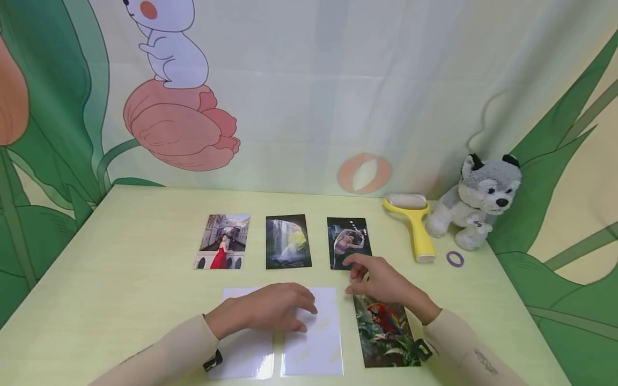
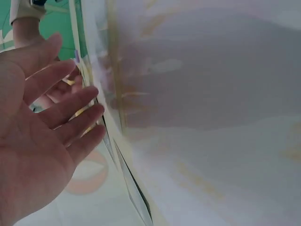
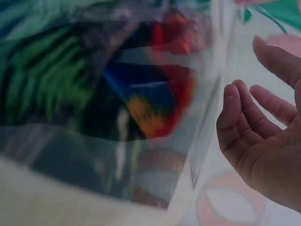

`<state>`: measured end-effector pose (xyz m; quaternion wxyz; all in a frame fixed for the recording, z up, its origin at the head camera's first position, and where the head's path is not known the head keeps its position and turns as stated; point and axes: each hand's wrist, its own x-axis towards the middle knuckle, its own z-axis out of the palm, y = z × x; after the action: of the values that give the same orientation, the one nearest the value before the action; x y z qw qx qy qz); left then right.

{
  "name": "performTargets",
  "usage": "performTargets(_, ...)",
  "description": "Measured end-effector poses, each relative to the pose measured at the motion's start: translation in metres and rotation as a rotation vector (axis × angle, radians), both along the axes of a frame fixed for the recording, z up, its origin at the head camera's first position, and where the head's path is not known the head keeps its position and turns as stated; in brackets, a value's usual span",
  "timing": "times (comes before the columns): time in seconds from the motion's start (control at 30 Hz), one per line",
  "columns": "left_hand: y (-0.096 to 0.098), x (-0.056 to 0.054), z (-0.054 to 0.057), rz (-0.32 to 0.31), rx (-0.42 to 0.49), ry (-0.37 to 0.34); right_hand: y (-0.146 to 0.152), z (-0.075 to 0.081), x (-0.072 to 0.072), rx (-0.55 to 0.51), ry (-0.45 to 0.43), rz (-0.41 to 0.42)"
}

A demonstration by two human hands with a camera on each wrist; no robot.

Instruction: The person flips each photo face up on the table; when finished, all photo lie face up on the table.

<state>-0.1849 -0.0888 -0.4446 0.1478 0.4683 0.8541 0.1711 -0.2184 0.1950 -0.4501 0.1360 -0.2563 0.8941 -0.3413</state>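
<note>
Only wrist views show the left hand (image 2: 51, 125) and right hand (image 3: 268, 150) palm-side: both empty, fingers relaxed. The left partly covers white sheets (image 1: 316, 348); the right, the parrot photo (image 1: 386, 333). A roller (image 1: 421, 236) lies beyond.

Left passage: tabletop (image 1: 140, 300) left of the white sheets (image 1: 316, 351).
Right-rear obstacles: yellow-handled roller (image 1: 419, 230), plush dog (image 1: 485, 198) beside it.
</note>
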Motion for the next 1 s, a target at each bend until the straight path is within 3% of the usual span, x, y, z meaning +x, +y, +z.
performTargets(0.17, -0.009, 0.013, -0.004, -0.004, -0.088, 0.053, -0.019, -0.005, 0.001, 0.066, -0.016, 0.04)
performTargets(0.43, -0.013, 0.027, -0.009, -0.034, -0.147, 0.036, -0.038, -0.009, 0.001, 0.163, -0.003, 0.005)
performTargets(1.0, -0.006, 0.036, -0.01, 0.016, -0.224, 0.1, -0.051, -0.004, 0.008, 0.233, 0.012, -0.051)
